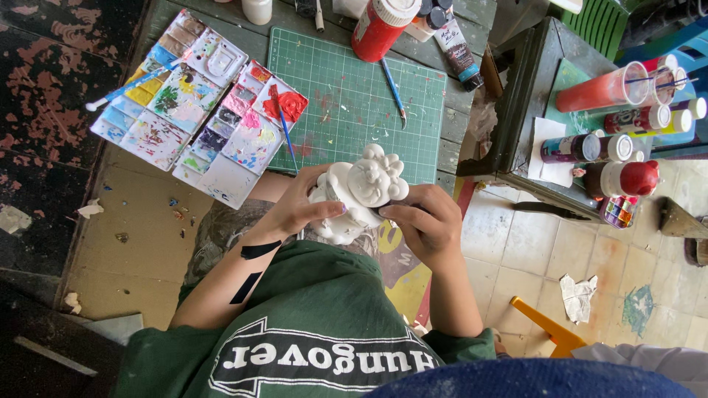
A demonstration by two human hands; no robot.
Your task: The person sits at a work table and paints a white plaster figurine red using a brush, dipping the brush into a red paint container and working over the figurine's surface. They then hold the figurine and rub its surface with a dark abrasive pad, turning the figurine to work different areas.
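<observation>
Both my hands hold a white unpainted plaster figurine (pixel 363 189) over my lap, just in front of the green cutting mat (pixel 346 96). My left hand (pixel 296 209) grips its left side, thumb against the figure. From the right, the fingers of my right hand (pixel 428 224) wrap its lower edge. No brush is in either hand. Black paint streaks mark my left forearm.
Two paint-stained white palettes (pixel 199 110) lie left of the mat, with blue-handled brushes on them (pixel 283 133). Another brush (pixel 394 91) lies on the mat below a red paint bottle (pixel 380 28). More paint bottles (pixel 619 88) crowd a side table at right.
</observation>
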